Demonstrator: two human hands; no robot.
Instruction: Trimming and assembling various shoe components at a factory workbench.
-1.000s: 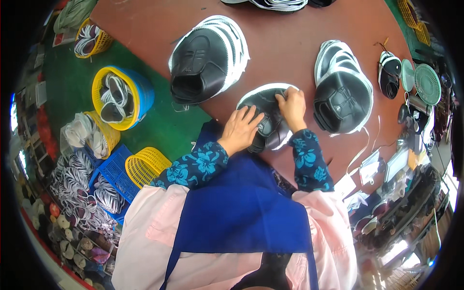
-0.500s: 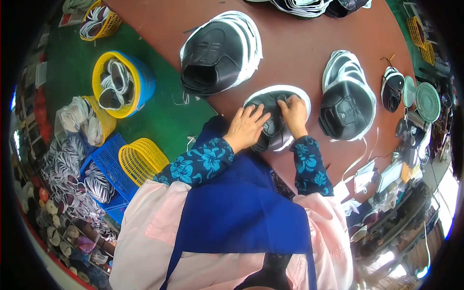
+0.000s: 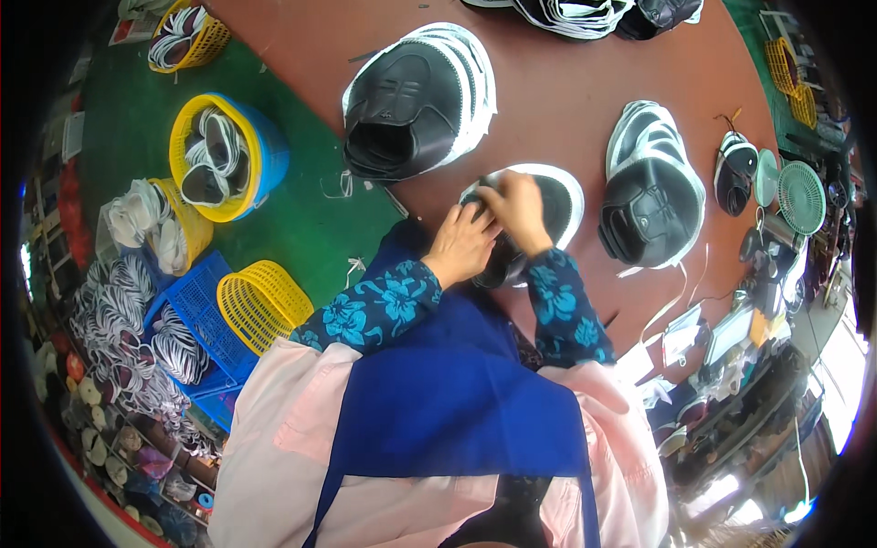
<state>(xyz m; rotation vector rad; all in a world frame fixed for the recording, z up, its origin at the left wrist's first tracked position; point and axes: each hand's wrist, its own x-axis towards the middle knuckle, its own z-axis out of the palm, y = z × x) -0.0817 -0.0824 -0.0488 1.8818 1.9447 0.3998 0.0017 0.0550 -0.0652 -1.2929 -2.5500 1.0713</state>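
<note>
**A:** What is way over on the left?

**B:** A dark pile of striped pieces (image 3: 110, 310), squashed by the round edge. I can't tell what each one is. Next to it is a blue crate (image 3: 196, 315), and a yellow basket (image 3: 260, 301) lying on its side on the green floor (image 3: 301, 210).

**A:** And higher up?

**B:** A yellow tub inside a blue tub (image 3: 228, 155), with black and white pieces in it. Another yellow basket (image 3: 187, 36) sits at the top, partly cut off.

**A:** What is on the brown table (image 3: 566, 100)?

**B:** First a big stack of black shoe pieces (image 3: 416, 100) with white edges. It stands apart from the hands.

**A:** Where are the hands?

**B:** In the middle, on one black shoe piece with a white rim (image 3: 539, 205), near the table's front edge. The left hand (image 3: 466, 242) lies on its near end, fingers curled down together. The right hand (image 3: 516, 210) is right beside it, touching it, fingers bent onto the piece. I can't tell if they pinch anything, since the hands cover that spot.

**A:** How much of the piece shows?

**B:** Just the right side and the white rim.

**A:** And more to the right?

**B:** Another black and white stack (image 3: 653, 187), then a smaller piece (image 3: 731, 173) and a little green fan (image 3: 802, 196). Past that it's a jumble, too bent and small to make out.
</note>
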